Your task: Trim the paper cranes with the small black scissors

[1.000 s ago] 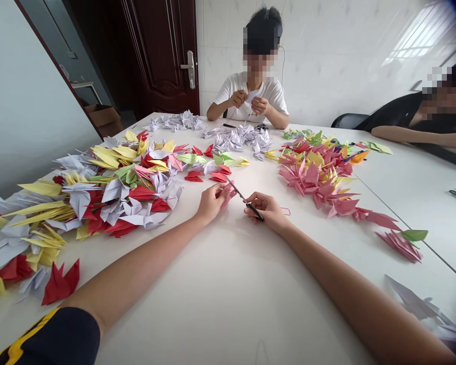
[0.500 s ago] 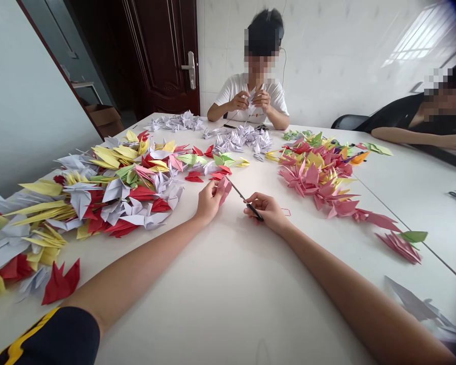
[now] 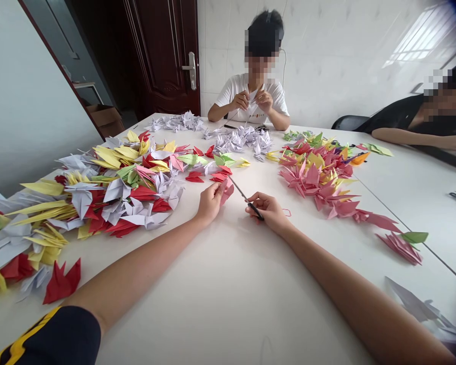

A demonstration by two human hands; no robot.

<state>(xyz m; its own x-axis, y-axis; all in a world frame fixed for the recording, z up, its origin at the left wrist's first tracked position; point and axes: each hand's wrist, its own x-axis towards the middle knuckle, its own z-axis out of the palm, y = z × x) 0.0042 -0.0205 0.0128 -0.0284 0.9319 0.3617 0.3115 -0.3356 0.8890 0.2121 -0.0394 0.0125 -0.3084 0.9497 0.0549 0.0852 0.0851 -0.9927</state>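
The left hand (image 3: 211, 203) pinches a pink paper crane (image 3: 226, 191) over the white table (image 3: 213, 304), while the right hand (image 3: 268, 210) grips a long black-handled needle (image 3: 247, 199), its tip just beside the crane.

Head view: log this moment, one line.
left hand: pink crane | right hand: thin black tool | table: paper crane piles

No words, labels, brands or numbers can be read anywhere in this view.
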